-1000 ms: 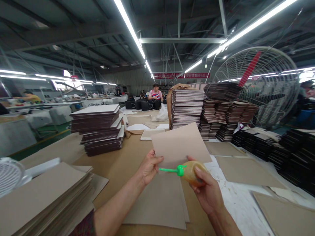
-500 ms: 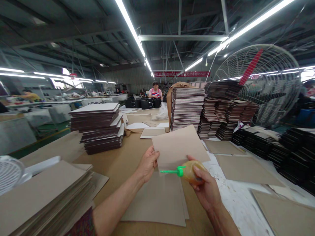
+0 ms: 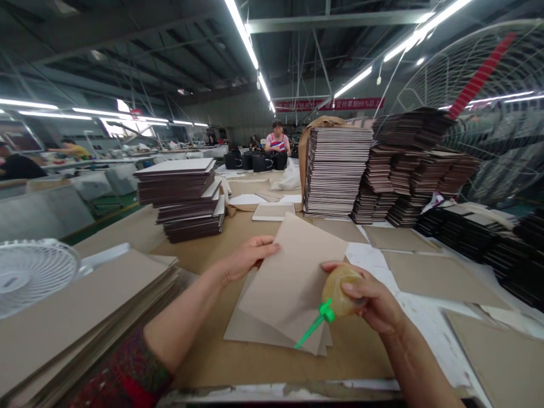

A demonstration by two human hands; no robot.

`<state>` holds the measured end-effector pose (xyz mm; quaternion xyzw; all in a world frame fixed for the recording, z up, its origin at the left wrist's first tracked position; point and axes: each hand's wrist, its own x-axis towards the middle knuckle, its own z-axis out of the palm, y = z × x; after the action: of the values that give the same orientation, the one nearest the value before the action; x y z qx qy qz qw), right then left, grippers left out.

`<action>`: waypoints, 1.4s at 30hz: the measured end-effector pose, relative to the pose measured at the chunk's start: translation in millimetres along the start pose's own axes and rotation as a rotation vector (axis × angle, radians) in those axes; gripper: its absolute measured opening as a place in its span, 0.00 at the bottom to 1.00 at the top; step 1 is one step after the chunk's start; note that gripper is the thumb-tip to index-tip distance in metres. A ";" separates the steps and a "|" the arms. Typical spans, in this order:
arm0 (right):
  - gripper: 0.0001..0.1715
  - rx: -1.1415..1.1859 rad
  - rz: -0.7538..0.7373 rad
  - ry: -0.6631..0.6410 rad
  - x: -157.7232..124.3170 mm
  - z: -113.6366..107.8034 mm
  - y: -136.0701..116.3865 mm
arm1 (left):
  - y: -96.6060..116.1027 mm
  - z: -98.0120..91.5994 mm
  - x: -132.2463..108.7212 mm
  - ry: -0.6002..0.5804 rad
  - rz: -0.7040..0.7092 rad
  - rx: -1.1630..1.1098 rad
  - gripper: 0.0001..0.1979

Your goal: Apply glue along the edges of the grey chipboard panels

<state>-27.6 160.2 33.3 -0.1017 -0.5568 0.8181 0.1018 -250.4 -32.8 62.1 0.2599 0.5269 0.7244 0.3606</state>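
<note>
The left hand [image 3: 246,259] lies along the left edge of a sheet of grey-beige card [image 3: 293,277], its fingers straight and pressed together; whether the thumb pinches the card from beneath cannot be told from this view. The right hand [image 3: 369,297] wraps around a translucent plastic squeeze bottle [image 3: 340,292] of amber glue, with the fingers closed over its side. The bottle tilts so that its green nozzle [image 3: 317,331] slants down and left across the sheet, its tip close to the card's lower edge, though whether it touches cannot be told. Good work at this point calls for the flat left hand to keep the sheet from sliding, with even pressure from the right fingers and the nozzle low and at a steady slant, so that any glue leaves in a controlled line rather than in blobs. The sheet lies askew on a second card sheet [image 3: 240,323], near the front edge of the brown-paper-covered worktop [image 3: 361,362], and between the two hands. Its surface looks matt and plain, with straight, clean edges and no glue line that can be made out. Beyond it rise a stack of dark-edged boards [image 3: 182,198] and a taller stack of boards [image 3: 335,170].
</note>
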 end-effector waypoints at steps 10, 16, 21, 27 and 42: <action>0.26 0.062 -0.129 0.209 -9.9 -22.1 3.5 | -34.4 -25.5 -40.1 0.106 -0.016 0.093 0.17; 0.24 0.118 -0.112 0.263 -17.7 -32.4 14.3 | -56.8 -26.0 -73.3 0.266 -0.026 -0.051 0.17; 0.23 0.145 -0.092 0.306 -19.5 -34.3 23.6 | -74.4 -15.9 -89.9 0.434 -0.056 -0.184 0.15; 0.23 0.195 -0.079 0.379 -20.6 -35.7 27.1 | -77.0 7.7 -127.1 0.417 -0.405 -0.311 0.17; 0.25 0.149 -0.081 0.369 -20.2 -37.7 41.4 | -45.8 -64.6 -128.7 0.006 0.141 1.483 0.21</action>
<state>0.0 173.3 -17.7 -0.2197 -0.4704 0.8196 0.2423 -210.0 -164.1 -1.0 0.4665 0.8604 0.2008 0.0417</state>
